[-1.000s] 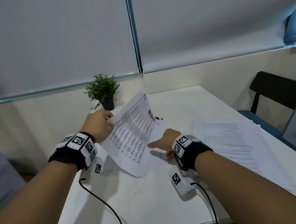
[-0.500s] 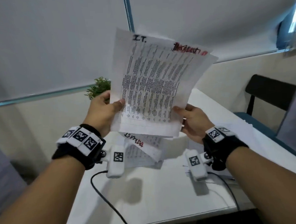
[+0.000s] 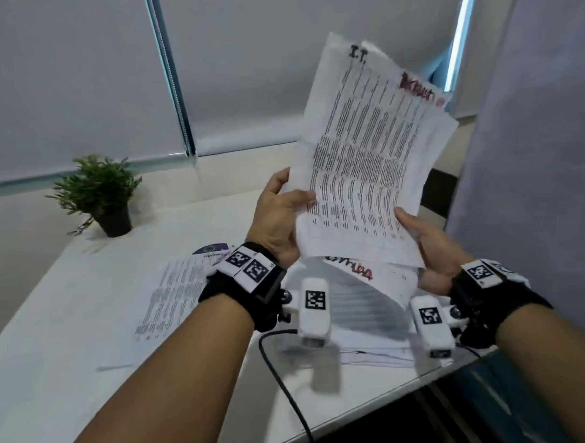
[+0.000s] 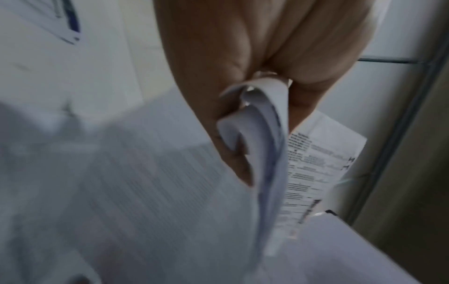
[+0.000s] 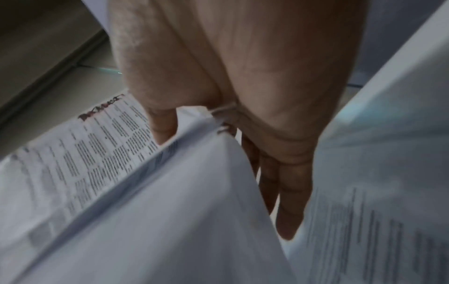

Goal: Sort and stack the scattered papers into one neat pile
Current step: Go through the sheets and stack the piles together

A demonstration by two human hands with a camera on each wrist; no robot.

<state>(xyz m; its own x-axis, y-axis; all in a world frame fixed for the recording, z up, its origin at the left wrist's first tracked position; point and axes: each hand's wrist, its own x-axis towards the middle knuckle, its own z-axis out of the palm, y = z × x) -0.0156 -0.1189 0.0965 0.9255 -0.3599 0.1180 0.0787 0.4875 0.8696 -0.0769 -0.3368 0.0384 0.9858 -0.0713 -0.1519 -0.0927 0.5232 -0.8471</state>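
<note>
I hold a bundle of printed sheets (image 3: 369, 156) upright above the table, tilted to the right, with "I.T." in black and red scrawl at its top. My left hand (image 3: 280, 211) pinches its lower left edge, thumb on the front. My right hand (image 3: 427, 241) grips the lower right corner. In the left wrist view the sheets' curled edges (image 4: 264, 119) sit between thumb and fingers. In the right wrist view my fingers (image 5: 286, 182) lie behind the sheets (image 5: 102, 153). A loose sheet (image 3: 173, 292) lies flat on the white table (image 3: 69, 317). Another pile (image 3: 367, 315) lies under my hands.
A small potted plant (image 3: 101, 194) stands at the table's far left by the wall. Roller blinds cover the windows behind. A dark chair (image 3: 440, 193) is partly hidden behind the held sheets. The table's near edge (image 3: 378, 399) runs under my right wrist. Cables hang from both wrist cameras.
Both hands lifted the bundle off the table and raised it upright. Since half a second ago it has swung to the right and tilted, and the view has turned right.
</note>
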